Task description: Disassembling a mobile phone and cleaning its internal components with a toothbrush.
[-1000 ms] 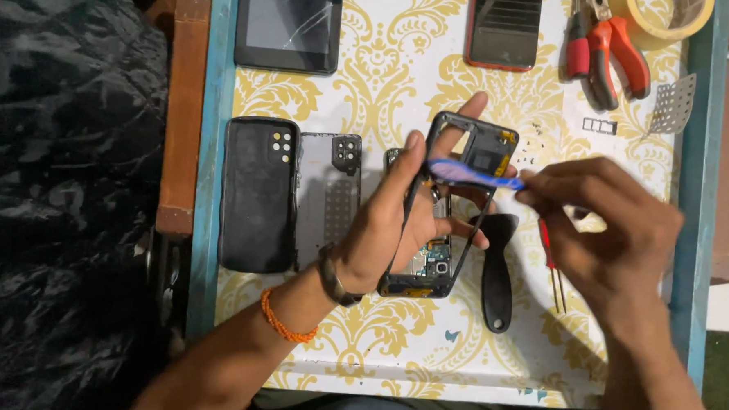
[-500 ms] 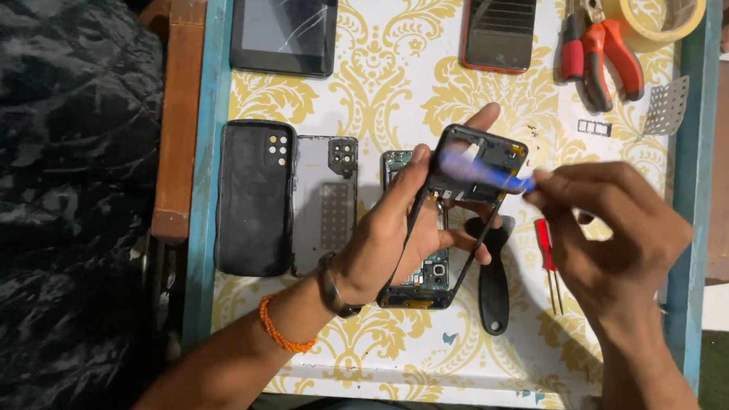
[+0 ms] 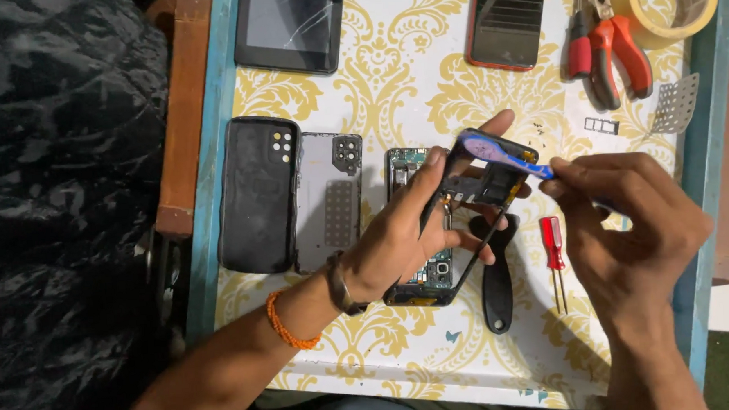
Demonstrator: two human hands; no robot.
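My left hand (image 3: 407, 236) grips a black phone frame (image 3: 485, 183) and lifts its top end off the opened phone body (image 3: 423, 276) lying on the table. My right hand (image 3: 628, 226) pinches a blue flat pry tool (image 3: 501, 151) whose tip rests against the upper edge of the frame. The opened phone shows green circuit parts under my left palm. An orange thread and a dark band circle my left wrist.
A black phone case (image 3: 259, 193) and a grey back cover (image 3: 328, 200) lie at left. A cracked tablet (image 3: 289, 26), red-edged phone (image 3: 507, 20), red pliers (image 3: 606, 40), tape roll (image 3: 673, 0), red screwdriver (image 3: 553, 252) and black tool (image 3: 496, 283) lie around on the patterned tabletop (image 3: 392, 81).
The frame has been tilted up further from the phone body, and the blue tool has shifted up along its top edge. Both hands drifted slightly right.
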